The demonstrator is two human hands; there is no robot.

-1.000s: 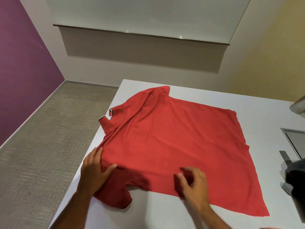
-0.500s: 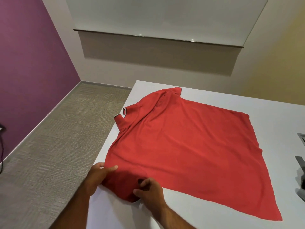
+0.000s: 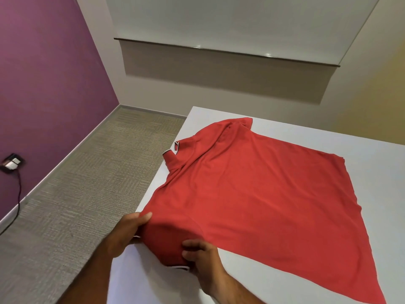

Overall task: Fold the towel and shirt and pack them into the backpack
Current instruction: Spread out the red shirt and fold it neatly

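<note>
Red shirt [image 3: 252,194] spread flat on table [image 3: 361,150]; both hands pinching near sleeve.

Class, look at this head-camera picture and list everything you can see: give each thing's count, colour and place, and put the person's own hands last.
Red short-sleeved collared shirt: one, red with white-and-dark trim at collar and sleeve hem, spread flat across the table, collar at the left table edge.
White rectangular table: one, white, fills the lower right of the view.
Wall socket with plugged-in black cable: one, grey and black, low on the purple wall at far left.
Whiteboard with a narrow ledge: one, white, on the far wall above the table.
Left hand: one, gripping the near sleeve at the left table edge.
Right hand: one, pinching the same sleeve's hem.
</note>
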